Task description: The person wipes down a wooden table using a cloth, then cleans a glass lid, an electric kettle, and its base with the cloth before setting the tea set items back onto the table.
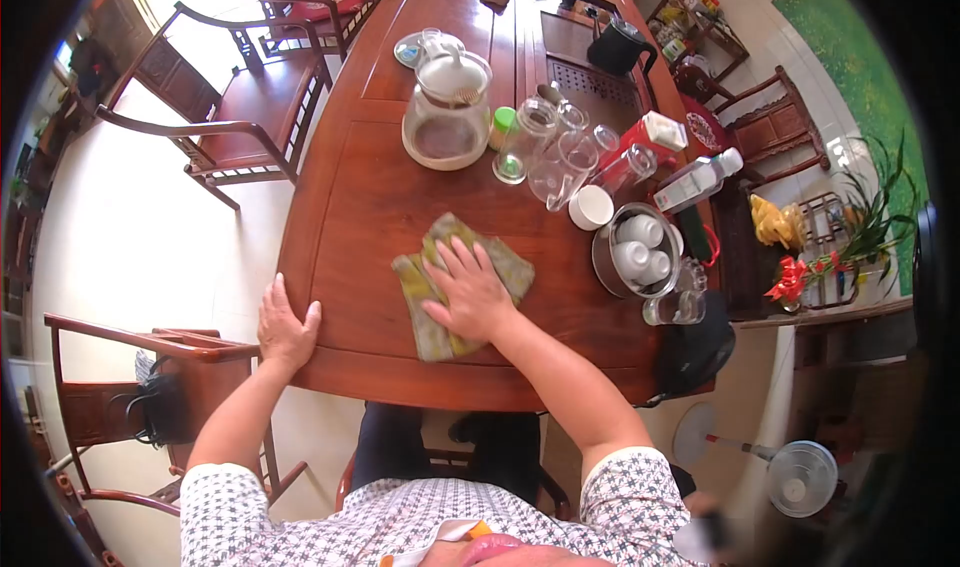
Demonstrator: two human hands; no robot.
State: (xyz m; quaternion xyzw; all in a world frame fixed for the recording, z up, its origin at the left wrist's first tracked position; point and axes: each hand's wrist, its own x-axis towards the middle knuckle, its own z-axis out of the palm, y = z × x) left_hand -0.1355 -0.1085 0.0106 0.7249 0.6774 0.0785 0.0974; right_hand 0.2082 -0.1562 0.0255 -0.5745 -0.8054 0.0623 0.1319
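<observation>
My right hand (468, 292) lies flat with its fingers spread on a folded green-and-grey cloth (432, 339), pressing it against the wooden table (370, 197). At the table's left edge rests my left hand (287, 325), thumb apart from the fingers and nothing held in it. Beyond the cloth stands a large glass jug (446, 132) with a lid. To the right of the cloth, a metal bowl (607, 267) holds several white cups (640, 231).
Several glass pitchers (563, 170), a white cup (591, 207), a red-and-white box (655, 139) and a white bottle (700, 181) crowd the right side. A black kettle (618, 47) stands farther back. A black cap-like item (700, 347) sits at the right corner. Wooden chairs (250, 117) flank the table.
</observation>
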